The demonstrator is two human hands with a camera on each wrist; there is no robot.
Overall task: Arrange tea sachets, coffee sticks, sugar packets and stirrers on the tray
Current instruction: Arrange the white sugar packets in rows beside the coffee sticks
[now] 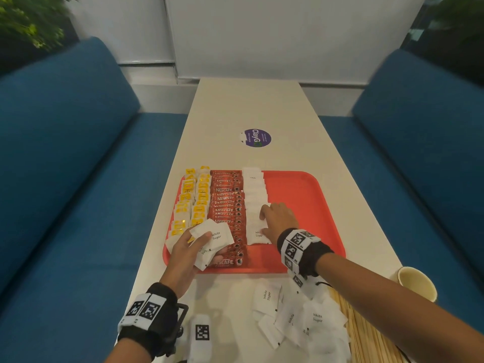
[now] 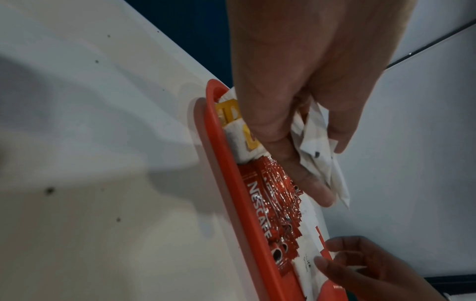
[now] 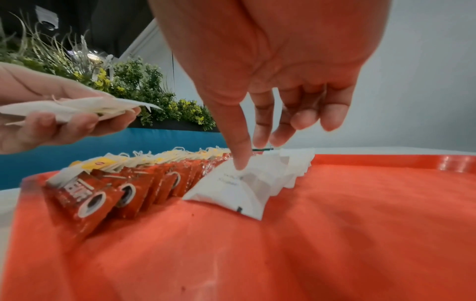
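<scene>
Blue upholstered benches (image 1: pixel 78 179) are flanking a long white table (image 1: pixel 251 106), with a red tray (image 1: pixel 301 195) sitting on its near half. Along the tray's left edge, yellow-tagged tea sachets (image 1: pixel 192 203) are lying in two overlapping columns. Just beside them to the right, red Nescafe coffee sticks (image 1: pixel 226 205) are running in one overlapping column down the tray. The left hand (image 1: pixel 188 254) is hovering over the near left corner of the tray, thumb and curled fingers pinching a small fanned bunch of white sugar packets (image 1: pixel 212 239); the left wrist view is showing that bunch pressed between thumb and fingers above the coffee sticks. Right of the coffee sticks, a column of sugar packets on the tray (image 1: pixel 255 197) is lying in overlapping order. The right hand (image 1: pixel 279 221) is resting on the near part of that column, its fingers loosely spread and the index fingertip (image 3: pixel 240 165) pressing down on one packet, gripping nothing. On the table near the tray, loose sugar packets (image 1: pixel 301 318) are lying in a heap, wooden stirrers (image 1: pixel 366 334) are lying beside them to the right, and a paper cup (image 1: pixel 416 282) is standing at the table's right edge.
</scene>
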